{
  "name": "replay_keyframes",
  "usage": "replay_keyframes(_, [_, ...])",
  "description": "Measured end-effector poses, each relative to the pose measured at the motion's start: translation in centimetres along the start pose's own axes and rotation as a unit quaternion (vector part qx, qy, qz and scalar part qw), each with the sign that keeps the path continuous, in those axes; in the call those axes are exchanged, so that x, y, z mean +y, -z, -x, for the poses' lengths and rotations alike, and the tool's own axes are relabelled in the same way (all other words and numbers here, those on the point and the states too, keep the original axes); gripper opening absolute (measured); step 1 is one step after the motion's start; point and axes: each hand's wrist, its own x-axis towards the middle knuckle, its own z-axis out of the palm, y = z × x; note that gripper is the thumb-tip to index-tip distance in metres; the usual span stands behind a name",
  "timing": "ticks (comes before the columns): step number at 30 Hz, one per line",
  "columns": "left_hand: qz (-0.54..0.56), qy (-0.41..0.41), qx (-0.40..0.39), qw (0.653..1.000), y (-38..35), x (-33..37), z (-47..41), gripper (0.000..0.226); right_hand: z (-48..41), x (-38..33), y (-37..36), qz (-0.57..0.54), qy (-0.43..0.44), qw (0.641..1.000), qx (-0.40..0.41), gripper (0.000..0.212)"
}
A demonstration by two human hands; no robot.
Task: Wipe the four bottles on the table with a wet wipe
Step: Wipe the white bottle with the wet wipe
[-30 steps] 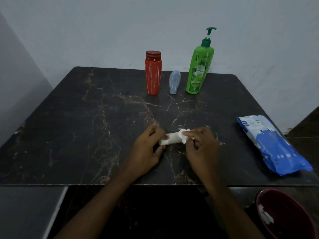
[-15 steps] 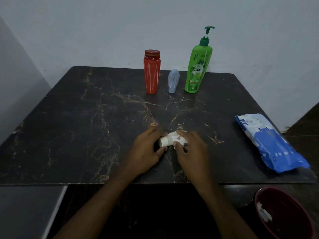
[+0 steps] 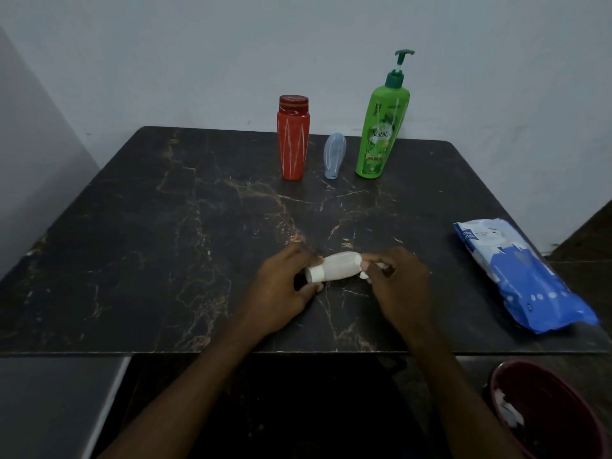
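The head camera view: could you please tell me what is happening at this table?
A person is wiping a small white bottle, held on its side over the near part of the table. The left hand grips its cap end; the right hand pinches a wet wipe at the other end. The red bottle, pale blue bottle and green pump bottle stand at the far edge.

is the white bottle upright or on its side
On its side: the white bottle is held sideways, cap end in the left hand.
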Motion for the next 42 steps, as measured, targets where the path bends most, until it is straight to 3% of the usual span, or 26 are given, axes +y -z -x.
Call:
replay_keyframes(6, [-0.003, 0.002, -0.002, 1.000, -0.1, -0.2, 0.0, 0.038, 3.4, -3.2, -3.8, 0.005, 0.106, 0.994, -0.003, 0.017])
replay_keyframes(14, [-0.005, -0.005, -0.007, 1.000, -0.1, -0.2, -0.1, 0.033, -0.3, -0.2, -0.5, -0.023, -0.017, 0.999, -0.013, 0.007])
replay_keyframes(18, [-0.014, -0.006, -0.011, 1.000, -0.2, -0.1, 0.0, 0.034, -0.6, -0.1, 0.1, -0.043, -0.035, 0.998, -0.020, 0.011])
replay_keyframes(24, [-0.020, -0.010, 0.000, 1.000, -0.2, 0.0, -0.1, 0.063, 2.7, -3.1, -3.6, -0.042, 0.097, 0.994, 0.013, 0.015])
replay_keyframes(27, [-0.026, -0.015, 0.000, 1.000, -0.3, -0.3, 0.0, 0.054, 2.7, -2.9, -3.5, -0.048, 0.110, 0.993, 0.011, 0.015])
replay_keyframes(30, [-0.022, -0.019, -0.003, 1.000, -0.4, -0.6, 0.1, 0.030, 1.3, -1.4, -1.9, -0.051, 0.044, 0.998, 0.011, 0.015])
replay_keyframes(36, [-0.001, -0.022, -0.008, 1.000, -0.2, -0.4, 0.2, 0.032, -0.1, 0.1, -0.1, -0.061, -0.030, 0.998, -0.010, 0.014])
replay_keyframes(42, [0.007, -0.023, -0.008, 1.000, -0.3, -0.4, 0.2, 0.028, 2.5, -2.9, -3.0, -0.062, 0.087, 0.994, -0.004, 0.013])
